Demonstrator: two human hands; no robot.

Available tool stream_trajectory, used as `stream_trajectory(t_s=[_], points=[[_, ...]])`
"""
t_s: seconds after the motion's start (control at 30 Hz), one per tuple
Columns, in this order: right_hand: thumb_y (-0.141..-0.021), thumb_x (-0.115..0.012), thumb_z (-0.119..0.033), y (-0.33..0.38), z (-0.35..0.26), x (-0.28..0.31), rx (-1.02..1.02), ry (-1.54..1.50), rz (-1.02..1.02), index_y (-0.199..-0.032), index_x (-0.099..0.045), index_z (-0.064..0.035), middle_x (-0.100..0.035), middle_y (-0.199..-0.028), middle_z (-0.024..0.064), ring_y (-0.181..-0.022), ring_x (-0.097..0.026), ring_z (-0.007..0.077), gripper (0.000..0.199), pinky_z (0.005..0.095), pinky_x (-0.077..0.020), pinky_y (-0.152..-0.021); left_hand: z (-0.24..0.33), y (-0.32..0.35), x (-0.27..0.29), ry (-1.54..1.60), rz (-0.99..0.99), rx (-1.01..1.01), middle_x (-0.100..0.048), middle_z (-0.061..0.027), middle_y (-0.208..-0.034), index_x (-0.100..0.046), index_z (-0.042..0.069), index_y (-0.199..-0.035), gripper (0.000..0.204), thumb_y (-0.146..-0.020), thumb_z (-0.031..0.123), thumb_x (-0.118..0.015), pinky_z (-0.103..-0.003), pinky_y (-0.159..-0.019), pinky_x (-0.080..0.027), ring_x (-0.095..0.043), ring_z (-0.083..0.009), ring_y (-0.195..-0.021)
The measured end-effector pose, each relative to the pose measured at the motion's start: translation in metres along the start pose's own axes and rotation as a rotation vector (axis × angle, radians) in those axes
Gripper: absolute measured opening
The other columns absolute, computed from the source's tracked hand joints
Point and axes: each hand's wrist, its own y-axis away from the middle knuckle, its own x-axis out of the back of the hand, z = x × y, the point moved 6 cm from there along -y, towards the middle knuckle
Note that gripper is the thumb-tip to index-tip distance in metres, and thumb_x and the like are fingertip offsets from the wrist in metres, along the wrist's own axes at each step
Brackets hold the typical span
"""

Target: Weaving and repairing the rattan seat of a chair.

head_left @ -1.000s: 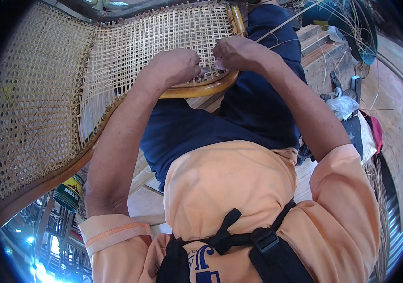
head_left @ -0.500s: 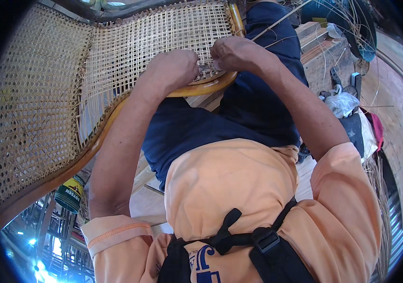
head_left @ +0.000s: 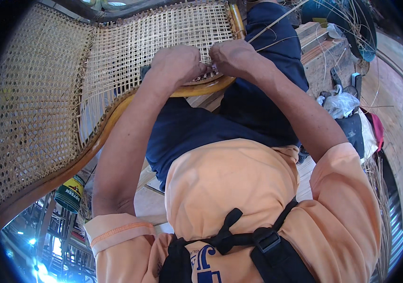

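Observation:
A chair's woven cane seat (head_left: pixel 126 52) spreads out in front of me, its open grid running up to a curved, varnished wooden rail (head_left: pixel 201 88). My left hand (head_left: pixel 178 63) is curled over the near right part of the weave, just inside the rail. Close beside it, my right hand (head_left: pixel 232 55) is bent with its fingers closed, near the seat's front corner. The fingertips of both point down to the edge of the weave, and what they pinch is hidden. Finer cane mesh (head_left: pixel 36 94) fills the adjoining panel on the left. Loose strand ends stick out along the curved edge.
Long cane strands (head_left: pixel 277 28) cross over my leg at the upper right. Stacked wooden boards (head_left: pixel 324 61), a clear plastic bag (head_left: pixel 340 104) and a dark tub (head_left: pixel 364 28) stand to the right. A green and yellow can (head_left: pixel 70 192) sits below the chair at left.
My left hand has shifted slightly right and up along the rail, nearer to my right hand. The right hand has turned a little and moved slightly down. The chair stays in place.

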Motion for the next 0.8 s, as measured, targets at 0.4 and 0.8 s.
stream_trajectory(t_s=[0.4,0.8], points=[[-0.082,-0.056,-0.008,-0.003,0.012,-0.004,0.238,-0.123,0.204,-0.095,-0.057,-0.0053,-0.062,-0.087,0.0121,-0.082,-0.061,0.0279,0.013,0.0356,-0.0480,-0.074,-0.060,0.026,0.005,-0.012,-0.106,0.128,-0.061,-0.0174,-0.063,-0.066,0.002,-0.069,0.043,-0.074,0.045,-0.064,-0.042,-0.061,-0.047,-0.061,-0.0295,-0.062],[-0.089,-0.052,-0.024,-0.009,-0.033,0.030,0.330,-0.530,0.112,-0.094,-0.063,-0.0024,-0.061,-0.069,0.0114,-0.064,-0.057,0.0177,0.024,0.0331,-0.0460,-0.062,-0.076,0.063,0.047,0.078,0.117,0.077,-0.061,-0.0161,-0.073,-0.062,0.001,-0.084,0.035,-0.087,0.034,-0.052,-0.043,-0.060,-0.044,-0.058,-0.0306,-0.064]])
